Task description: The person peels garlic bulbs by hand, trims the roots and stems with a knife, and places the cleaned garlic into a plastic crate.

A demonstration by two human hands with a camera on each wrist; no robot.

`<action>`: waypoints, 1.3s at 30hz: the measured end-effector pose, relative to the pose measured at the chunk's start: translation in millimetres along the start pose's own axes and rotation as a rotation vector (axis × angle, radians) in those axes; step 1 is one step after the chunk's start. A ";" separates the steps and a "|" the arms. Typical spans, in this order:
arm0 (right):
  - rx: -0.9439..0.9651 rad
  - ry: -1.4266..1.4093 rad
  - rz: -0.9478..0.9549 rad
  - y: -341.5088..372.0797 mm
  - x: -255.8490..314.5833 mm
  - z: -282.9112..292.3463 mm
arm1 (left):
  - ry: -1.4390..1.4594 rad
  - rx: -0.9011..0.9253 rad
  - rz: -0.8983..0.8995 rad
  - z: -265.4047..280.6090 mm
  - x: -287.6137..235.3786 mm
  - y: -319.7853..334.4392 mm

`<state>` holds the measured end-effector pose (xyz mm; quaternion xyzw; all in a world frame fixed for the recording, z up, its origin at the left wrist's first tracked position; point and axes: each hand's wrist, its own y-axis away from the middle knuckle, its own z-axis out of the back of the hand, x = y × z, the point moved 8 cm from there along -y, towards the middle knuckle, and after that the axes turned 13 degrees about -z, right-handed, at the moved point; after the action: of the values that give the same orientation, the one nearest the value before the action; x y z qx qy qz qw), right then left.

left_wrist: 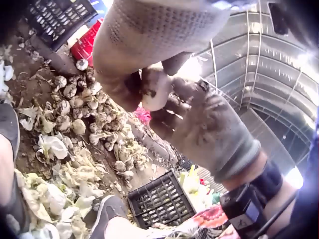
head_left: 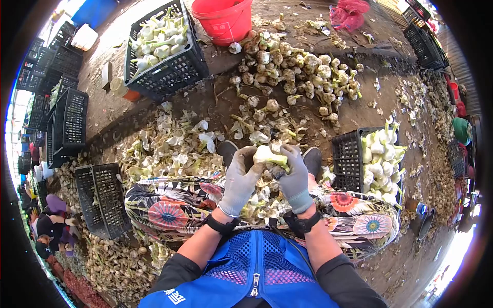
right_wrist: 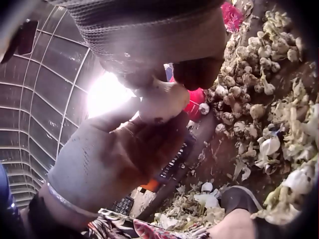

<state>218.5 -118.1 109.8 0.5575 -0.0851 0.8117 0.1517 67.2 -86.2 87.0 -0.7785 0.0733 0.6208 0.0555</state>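
Left hand [head_left: 238, 185] and right hand [head_left: 296, 180] clamp fingers round one bulb [head_left: 268, 155]; cleaned-looking bulbs [head_left: 379, 160] reach two crates' [head_left: 169, 78] rims, dirty heap [head_left: 303, 72] apparently undone.

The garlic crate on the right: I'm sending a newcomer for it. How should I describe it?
Start at the big heap of soiled bulbs ahead. Nearer, beside the right shoe, stands a black crate piled with pale garlic. Unlike the similar crate left of the red bucket, it stands close to the right knee.
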 end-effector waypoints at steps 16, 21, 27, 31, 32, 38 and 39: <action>0.152 -0.417 -0.404 3.9 -11.8 5.4 | -0.130 0.105 0.082 15.7 -15.9 -8.0; 0.296 -0.707 -0.560 5.5 -29.5 -2.8 | -0.319 0.407 0.007 3.9 -39.3 -15.5; 0.390 -0.739 -0.564 11.0 -44.0 -5.1 | -0.533 0.556 0.080 -2.3 -44.4 -2.8; 0.224 -1.030 -0.479 6.2 -43.7 15.2 | -0.757 0.872 -0.201 -12.3 -33.9 38.4; 0.263 -1.070 -0.365 4.8 -32.8 19.1 | -0.748 0.882 0.001 -7.3 -22.9 43.2; 0.215 -0.736 -0.526 3.8 -40.7 6.1 | -0.313 0.223 0.137 11.4 -38.4 -6.2; 0.244 -0.684 -0.508 3.6 -33.9 4.9 | -0.441 0.314 -0.083 2.3 -56.3 -13.9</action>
<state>232.9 -128.2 80.1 0.8110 0.1057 0.5216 0.2428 55.2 -69.6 141.3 -0.6087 0.1229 0.7536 0.2153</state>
